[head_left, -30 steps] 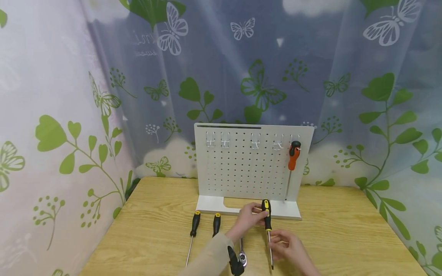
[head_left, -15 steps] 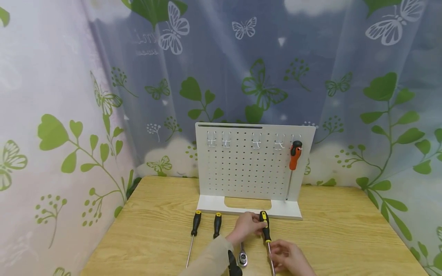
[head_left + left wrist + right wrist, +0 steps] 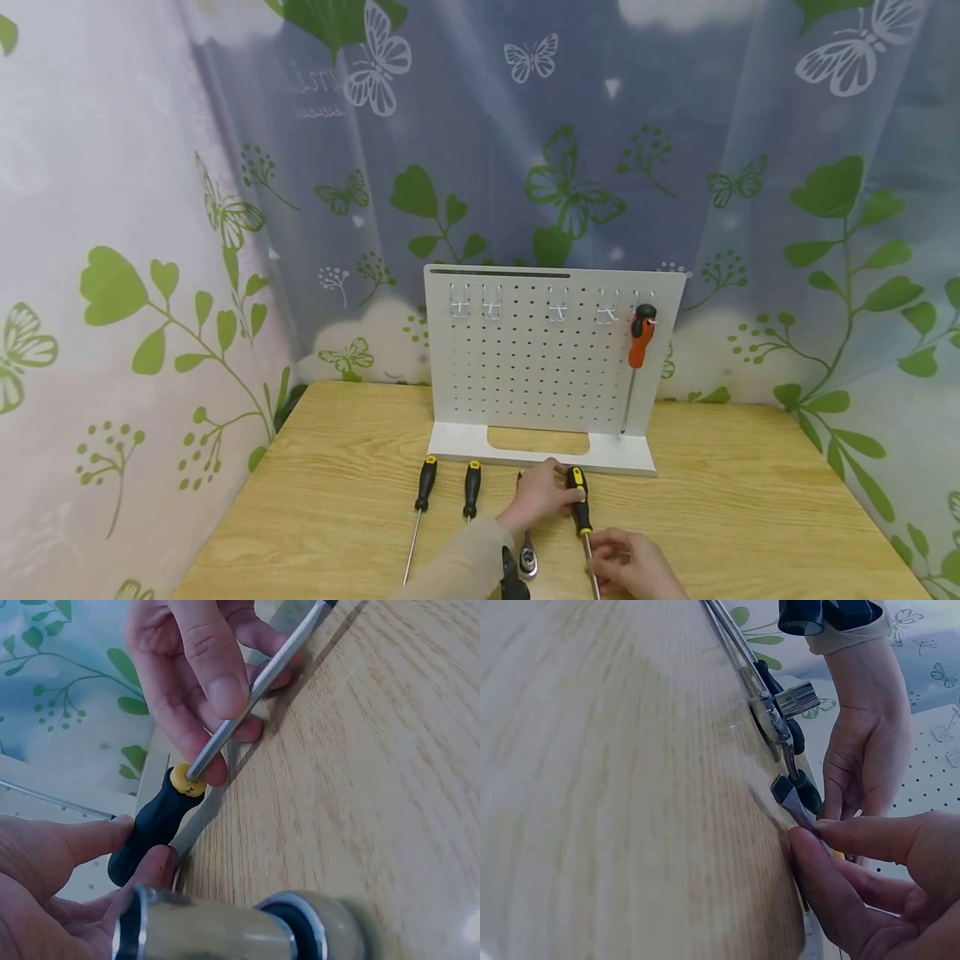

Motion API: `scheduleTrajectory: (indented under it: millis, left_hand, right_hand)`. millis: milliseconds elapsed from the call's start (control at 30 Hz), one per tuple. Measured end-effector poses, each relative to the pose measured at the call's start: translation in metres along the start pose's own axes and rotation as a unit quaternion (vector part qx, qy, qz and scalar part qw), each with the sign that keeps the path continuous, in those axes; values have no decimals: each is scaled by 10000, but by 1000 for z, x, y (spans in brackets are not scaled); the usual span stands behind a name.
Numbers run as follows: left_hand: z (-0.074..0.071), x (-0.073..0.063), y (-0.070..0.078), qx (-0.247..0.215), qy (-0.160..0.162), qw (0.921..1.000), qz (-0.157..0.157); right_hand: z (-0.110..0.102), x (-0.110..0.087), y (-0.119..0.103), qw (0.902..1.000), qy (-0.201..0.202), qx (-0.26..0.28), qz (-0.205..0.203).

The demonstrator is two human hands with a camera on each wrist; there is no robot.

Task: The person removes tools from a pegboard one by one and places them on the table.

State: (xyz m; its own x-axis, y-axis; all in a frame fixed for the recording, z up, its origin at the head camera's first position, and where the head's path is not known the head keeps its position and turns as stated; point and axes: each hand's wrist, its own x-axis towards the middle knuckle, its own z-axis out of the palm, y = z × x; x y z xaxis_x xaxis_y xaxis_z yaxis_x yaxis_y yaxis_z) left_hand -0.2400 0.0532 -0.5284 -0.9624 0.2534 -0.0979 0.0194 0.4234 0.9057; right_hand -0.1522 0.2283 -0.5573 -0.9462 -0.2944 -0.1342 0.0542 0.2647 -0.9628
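Note:
A flat-tipped screwdriver (image 3: 582,508) with a black and yellow handle is held just over the wooden table, its tip toward me. My left hand (image 3: 546,490) grips the handle between thumb and fingers, also seen from close by in the left wrist view. On the metal shaft (image 3: 259,690), my right hand (image 3: 633,565) pinches with thumb and fingertips; the right wrist view has these fingers close to the flat tip (image 3: 784,789). A ratchet wrench (image 3: 528,560) lies beside the left forearm, which partly covers it.
Two more black and yellow screwdrivers, one left (image 3: 426,483) and one nearer the sleeve (image 3: 472,487), lie on the table (image 3: 337,467). Behind stands a white pegboard (image 3: 525,367) with several hooks along its top. An orange and black screwdriver (image 3: 641,342) hangs from the rightmost hook.
The screwdriver has come down toward me, away from the pegboard base, with both hands still on it. Over the last half second it has barely shifted.

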Motion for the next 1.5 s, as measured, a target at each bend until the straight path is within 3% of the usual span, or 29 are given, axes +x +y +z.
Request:
scheduleTrajectory:
  millis: [433,767,1233,1500]
  left_hand:
    - [3,3,2,133,42,9997,-183]
    - [4,5,3,356,19,9990,-271]
    - [2,3,5,301,-52,9992,-275]
    - [-3,2,7,368,-26,9993,-104]
  right_hand:
    - [2,1,-6,9983,256,-407,337]
    - [5,0,-6,9971,403,-649,-6]
    - [2,1,-11,9975,367,-353,485]
    - [-6,1,-6,9985,319,-175,402]
